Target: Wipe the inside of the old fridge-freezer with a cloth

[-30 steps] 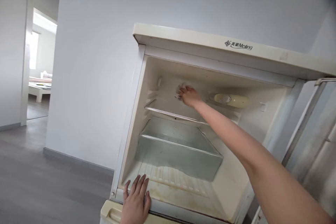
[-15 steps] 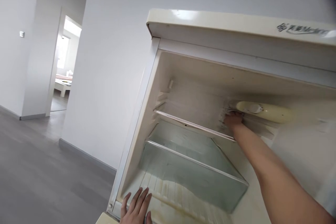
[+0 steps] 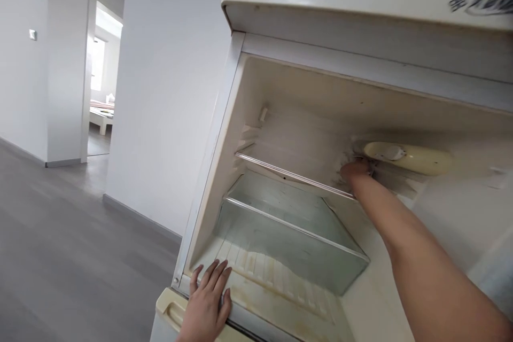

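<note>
- Fridge (image 3: 340, 4): open-fronted, in front of a pale wall (image 3: 172, 91); interior exposed, presumably for access by hand.
- Right hand (image 3: 356, 169): deep inside the fridge, near its upper back wall, just beside the lamp cover (image 3: 420, 159); arm stretched long, probably because of the depth there. Fingers partly hidden, with something pale and blurred about them; cannot tell whether gripped.
- Left hand (image 3: 206, 299): well apart from the right, palm down, fingers spread over the fridge's lower front edge, nothing clasped; likely for support during the reach.
- Shelf (image 3: 296, 175): across the fridge, apparently carried by side ledges.
- Drawer (image 3: 292, 235): see-through, low in the fridge, below the shelf; set back, leaving bare front space.
- Floor (image 3: 240, 293): at the fridge's bottom, ribbed and yellow-stained, ribs perhaps for drainage.
- Lower door (image 3: 166, 299): beneath the fridge's opening, recessed grip at its top corner, likely for pulling.
</note>
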`<state>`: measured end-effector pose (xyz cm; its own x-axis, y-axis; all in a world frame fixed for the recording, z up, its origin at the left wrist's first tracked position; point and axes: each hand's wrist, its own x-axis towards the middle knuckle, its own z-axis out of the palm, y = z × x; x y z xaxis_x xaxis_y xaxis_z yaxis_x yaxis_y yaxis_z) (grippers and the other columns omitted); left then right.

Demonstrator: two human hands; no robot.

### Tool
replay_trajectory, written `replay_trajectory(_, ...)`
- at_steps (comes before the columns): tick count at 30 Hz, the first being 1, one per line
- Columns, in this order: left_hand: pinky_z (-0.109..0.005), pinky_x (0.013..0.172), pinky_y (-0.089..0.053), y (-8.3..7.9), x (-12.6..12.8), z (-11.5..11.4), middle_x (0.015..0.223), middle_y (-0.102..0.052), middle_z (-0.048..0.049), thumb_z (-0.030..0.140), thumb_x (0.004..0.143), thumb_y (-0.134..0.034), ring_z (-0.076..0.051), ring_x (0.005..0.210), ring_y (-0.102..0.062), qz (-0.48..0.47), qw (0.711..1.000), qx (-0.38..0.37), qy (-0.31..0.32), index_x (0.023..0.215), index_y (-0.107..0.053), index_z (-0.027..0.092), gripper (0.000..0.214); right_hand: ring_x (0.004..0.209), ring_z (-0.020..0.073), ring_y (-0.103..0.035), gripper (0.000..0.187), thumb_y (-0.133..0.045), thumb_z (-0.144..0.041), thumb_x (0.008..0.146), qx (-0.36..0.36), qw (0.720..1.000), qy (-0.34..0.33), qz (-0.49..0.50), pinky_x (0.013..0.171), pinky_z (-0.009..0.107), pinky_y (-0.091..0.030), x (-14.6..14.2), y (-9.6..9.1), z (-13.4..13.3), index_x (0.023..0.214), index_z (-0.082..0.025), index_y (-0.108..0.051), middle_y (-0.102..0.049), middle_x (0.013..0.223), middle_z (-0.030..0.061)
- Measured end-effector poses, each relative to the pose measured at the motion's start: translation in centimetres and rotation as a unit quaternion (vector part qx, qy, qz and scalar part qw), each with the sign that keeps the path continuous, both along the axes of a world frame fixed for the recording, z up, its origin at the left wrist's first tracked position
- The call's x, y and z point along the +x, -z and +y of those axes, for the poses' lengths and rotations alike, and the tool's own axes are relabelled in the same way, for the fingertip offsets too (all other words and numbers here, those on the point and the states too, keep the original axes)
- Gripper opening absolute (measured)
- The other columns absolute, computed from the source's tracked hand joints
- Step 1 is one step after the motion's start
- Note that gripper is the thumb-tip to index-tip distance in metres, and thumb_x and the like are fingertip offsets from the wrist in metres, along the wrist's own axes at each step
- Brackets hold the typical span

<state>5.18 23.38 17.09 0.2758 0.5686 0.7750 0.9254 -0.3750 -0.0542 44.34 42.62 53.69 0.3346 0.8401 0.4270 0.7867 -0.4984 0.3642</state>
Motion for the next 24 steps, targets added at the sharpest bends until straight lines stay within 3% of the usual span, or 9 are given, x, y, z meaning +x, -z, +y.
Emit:
replay_trajectory(6,-0.038,0.106,-0.022,0.2,0.0,0.1,0.131,-0.065,0.0051,0.030,0.089,-0.044,-0.017,0.122,-0.055,-0.026,0.999,-0.018,0.014,0.128,-0.051,0.031,0.040,0.131,0.0328,-0.042,0.037,-0.044,-0.007,0.080,-0.040,0.997,0.050,-0.042,0.101,0.053,-0.030,-1.7,0.1,-3.6,0.102,-0.013,-0.074,-0.057,0.129,0.0234)
replay_trajectory(13,-0.043,0.105,-0.022,0.0,0.1,0.1,0.133,-0.064,0.0013,0.029,0.090,-0.039,-0.020,0.123,-0.054,-0.062,0.995,-0.069,0.035,0.126,-0.052,0.028,0.038,0.130,0.0336,-0.043,0.040,-0.057,-0.011,0.074,-0.052,0.994,0.072,-0.067,0.102,0.052,-0.034,-3.1,-0.2,-8.2,0.112,-0.014,-0.070,-0.056,0.130,0.0232)
replay_trajectory(16,-0.045,0.106,-0.021,-0.1,0.3,0.0,0.134,-0.062,-0.0016,0.031,0.091,-0.036,-0.022,0.126,-0.052,-0.088,0.988,-0.114,0.049,0.127,-0.052,0.027,0.039,0.134,0.0348,-0.038,0.043,-0.063,-0.014,0.074,-0.044,0.992,0.090,-0.071,0.107,0.052,-0.029,-3.9,0.3,-9.9,0.117,-0.013,-0.068,-0.053,0.134,0.0236)
replay_trajectory(21,-0.047,0.109,-0.018,-0.5,0.5,-0.4,0.138,-0.060,-0.0026,0.033,0.093,-0.030,-0.023,0.131,-0.048,-0.107,0.981,-0.155,0.047,0.128,-0.051,0.025,0.042,0.136,0.0411,-0.030,0.047,-0.061,-0.009,0.078,-0.012,0.989,0.134,-0.058,0.109,0.059,-0.020,-5.3,1.3,-11.4,0.124,-0.001,-0.060,-0.040,0.141,0.0313)
replay_trajectory(24,-0.048,0.110,-0.018,-0.7,0.6,-0.6,0.138,-0.059,-0.0018,0.034,0.093,-0.028,-0.023,0.132,-0.047,-0.105,0.980,-0.163,0.044,0.129,-0.050,0.025,0.043,0.136,0.0439,-0.027,0.045,-0.054,-0.008,0.082,0.015,0.992,0.116,-0.034,0.109,0.064,-0.016,-5.7,1.5,-11.8,0.124,0.005,-0.058,-0.037,0.140,0.0355)
